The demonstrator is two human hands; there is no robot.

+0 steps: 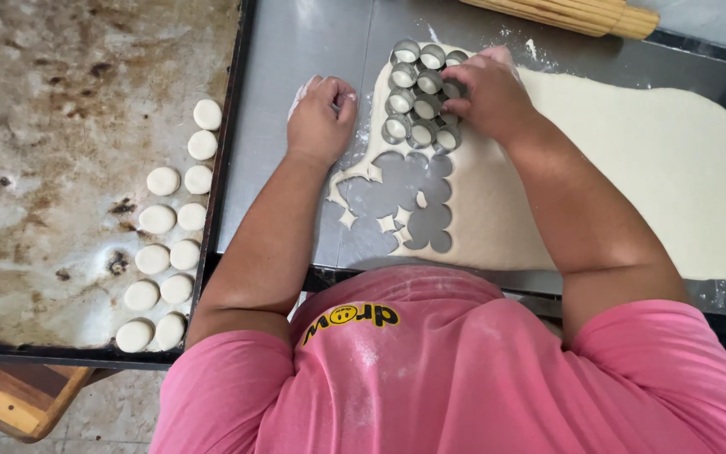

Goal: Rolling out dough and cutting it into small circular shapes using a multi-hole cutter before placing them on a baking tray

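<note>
A wide sheet of rolled pale dough (632, 168) lies on a steel table (296, 50). On its left end sits a metal cutter made of several joined rings (418, 105), each ring filled with dough. My right hand (493, 92) grips the cutter's right side and presses down on it. My left hand (321, 118) rests just left of the dough edge with its floury fingers curled, holding nothing. Below the cutter the dough shows a patch of round cut-out holes (405, 206) with thin scraps between them.
A stained baking tray (60, 126) lies to the left, with several round dough discs (170, 252) in two rows along its right edge. A wooden rolling pin (573, 13) lies at the table's far edge. A wooden stool corner (18, 403) shows at lower left.
</note>
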